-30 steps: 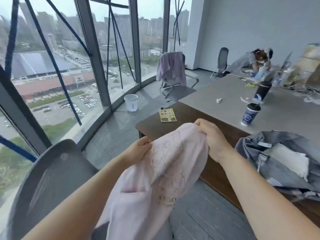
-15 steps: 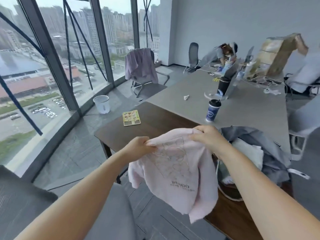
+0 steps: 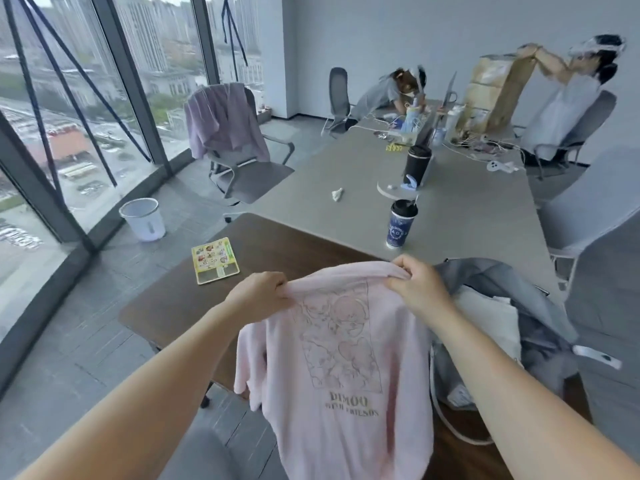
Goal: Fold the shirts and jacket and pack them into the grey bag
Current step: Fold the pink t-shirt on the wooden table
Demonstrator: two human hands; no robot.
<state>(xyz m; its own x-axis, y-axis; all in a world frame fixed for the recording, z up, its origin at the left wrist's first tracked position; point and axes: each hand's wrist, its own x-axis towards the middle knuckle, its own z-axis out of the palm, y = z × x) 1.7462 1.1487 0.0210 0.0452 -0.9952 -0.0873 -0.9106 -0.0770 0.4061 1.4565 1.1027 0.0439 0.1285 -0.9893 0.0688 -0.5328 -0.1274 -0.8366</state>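
A pale pink shirt point(image 3: 343, 368) with a printed drawing and lettering hangs in front of me over the near edge of the brown table point(image 3: 277, 251). My left hand point(image 3: 258, 294) pinches its top edge on the left. My right hand point(image 3: 417, 287) pinches the top edge on the right. The grey bag point(image 3: 512, 289) lies open on the table just right of the shirt, with white cloth point(image 3: 491, 320) inside it. A purple garment point(image 3: 221, 121) is draped over a grey office chair by the window.
A yellow card point(image 3: 214, 259) lies on the brown table's left part. A blue paper cup point(image 3: 401, 223) and a black tumbler point(image 3: 417, 164) stand on the grey table point(image 3: 467, 202) beyond. A white bin point(image 3: 140, 218) sits by the window. Two people sit at the far end. Grey chairs stand on the right.
The view has swung right and the table has come closer. Both hands have spread the pink shirt wider, so it hangs flatter with its print facing me.
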